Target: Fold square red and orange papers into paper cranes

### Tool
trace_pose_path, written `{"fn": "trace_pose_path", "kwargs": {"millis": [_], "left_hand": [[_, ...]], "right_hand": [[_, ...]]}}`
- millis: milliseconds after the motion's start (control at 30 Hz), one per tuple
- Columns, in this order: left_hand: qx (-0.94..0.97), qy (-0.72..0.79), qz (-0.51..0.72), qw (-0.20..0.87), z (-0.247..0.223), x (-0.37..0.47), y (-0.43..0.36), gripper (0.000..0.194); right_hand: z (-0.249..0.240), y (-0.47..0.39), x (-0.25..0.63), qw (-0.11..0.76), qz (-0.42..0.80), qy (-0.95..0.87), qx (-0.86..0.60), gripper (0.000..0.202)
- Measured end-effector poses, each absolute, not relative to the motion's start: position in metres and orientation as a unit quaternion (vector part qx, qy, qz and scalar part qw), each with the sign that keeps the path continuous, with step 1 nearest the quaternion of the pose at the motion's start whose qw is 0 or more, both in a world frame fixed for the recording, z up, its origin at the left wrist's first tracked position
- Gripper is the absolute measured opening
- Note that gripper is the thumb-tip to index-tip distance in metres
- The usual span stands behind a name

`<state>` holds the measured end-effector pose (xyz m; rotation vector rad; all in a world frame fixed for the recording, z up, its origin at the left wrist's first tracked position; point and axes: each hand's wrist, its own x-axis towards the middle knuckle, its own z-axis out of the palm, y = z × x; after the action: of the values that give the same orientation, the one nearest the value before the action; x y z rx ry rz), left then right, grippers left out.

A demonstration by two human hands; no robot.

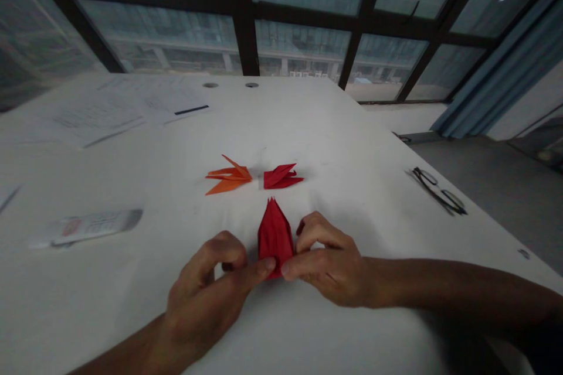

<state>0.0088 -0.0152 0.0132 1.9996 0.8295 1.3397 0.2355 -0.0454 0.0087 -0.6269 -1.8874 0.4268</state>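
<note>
Folded red paper piece near the worktop front edge, at 6 o'clock of the scene, pointed tips toward 12 o'clock. Left hand closed in a pinch, thumb tip pressed on the lower left corner of the piece; other fingers curled in. Right hand likewise pinched shut on the lower right corner, thumb meeting the left thumb at the base of the paper.

Likely very light, thin and easily creased; stiff only along its folds, floppy and tearable elsewhere. Best held at the layered bottom corners or along a crease, with fingertips and light pressure; tips at 12 o'clock probably the most fragile part.

At 12 o'clock of the held piece, two finished folds: orange one toward 11 o'clock, smaller red one just beside it. Glasses at 3 o'clock, well apart. White tube at 9 o'clock; printed sheets at 10 o'clock, far back.
</note>
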Motion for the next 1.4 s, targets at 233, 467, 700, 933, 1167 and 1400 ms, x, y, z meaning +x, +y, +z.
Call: {"fn": "trace_pose_path", "kwargs": {"millis": [233, 467, 700, 933, 1167, 1400], "left_hand": [[0.834, 0.190, 0.439, 0.274, 0.010, 0.002, -0.013, 0.042], [0.669, 0.285, 0.480, 0.490, 0.013, 0.018, -0.011, 0.047], [0.656, 0.273, 0.454, 0.538, 0.008, 0.019, -0.012, 0.055], [0.665, 0.321, 0.429, 0.520, 0.006, 0.016, -0.012, 0.040], [0.696, 0.319, 0.394, 0.509, 0.005, 0.010, -0.012, 0.025], [0.758, 0.331, 0.352, 0.439, 0.003, 0.007, -0.010, 0.011]], "right_hand": [[0.008, -0.055, 0.225, 0.512, 0.419, -0.656, -0.363, 0.008], [-0.001, -0.046, 0.223, 0.525, 0.507, -0.561, -0.391, 0.044], [-0.001, -0.048, 0.224, 0.493, 0.434, -0.606, -0.448, 0.037], [-0.001, -0.048, 0.223, 0.477, 0.511, -0.555, -0.451, 0.023], [0.005, -0.040, 0.224, 0.481, 0.562, -0.510, -0.438, 0.019], [0.002, -0.038, 0.223, 0.502, 0.586, -0.481, -0.416, 0.021]]}}
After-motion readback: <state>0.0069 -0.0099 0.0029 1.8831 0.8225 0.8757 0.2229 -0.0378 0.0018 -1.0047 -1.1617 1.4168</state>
